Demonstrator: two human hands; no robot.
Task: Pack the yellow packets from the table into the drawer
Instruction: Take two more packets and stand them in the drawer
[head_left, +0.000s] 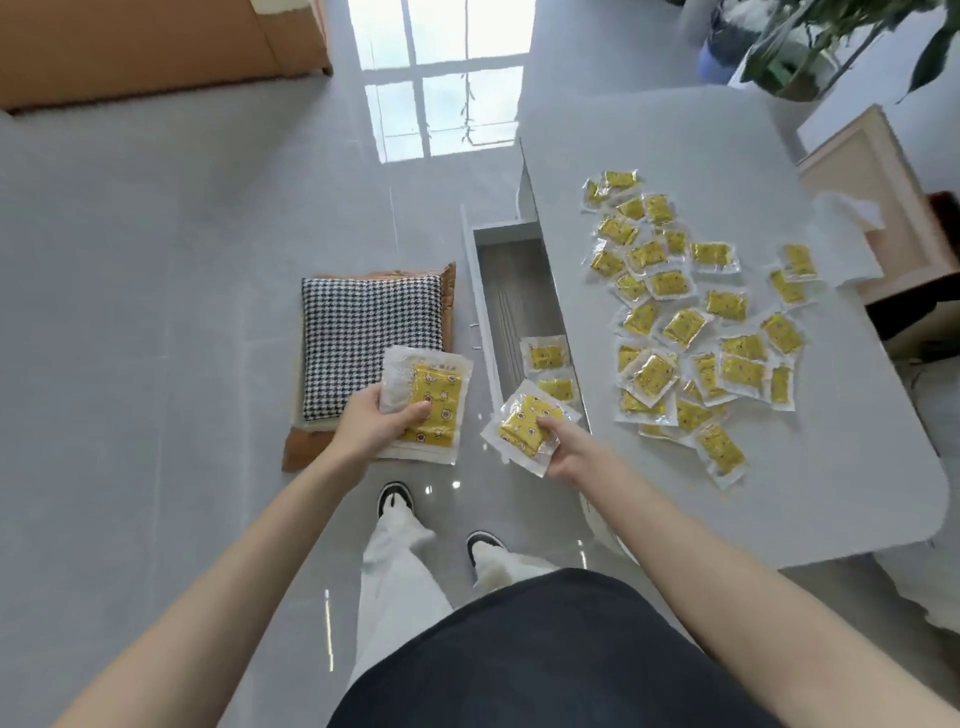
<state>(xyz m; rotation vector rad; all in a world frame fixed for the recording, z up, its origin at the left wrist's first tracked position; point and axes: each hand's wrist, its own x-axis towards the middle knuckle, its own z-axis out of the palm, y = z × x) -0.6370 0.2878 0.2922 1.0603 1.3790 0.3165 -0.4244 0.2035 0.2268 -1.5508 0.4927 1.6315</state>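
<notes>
Right hand (563, 447): pinching a few yellow packets (524, 428), hovering just beside the near end of the open drawer (511, 301), whose long axis is running away from the person. Left hand (379, 423): gripping a second stack (434, 400), perhaps several, farther off. The remainder (685, 327) is lying scattered on the tabletop (727, 156).
</notes>
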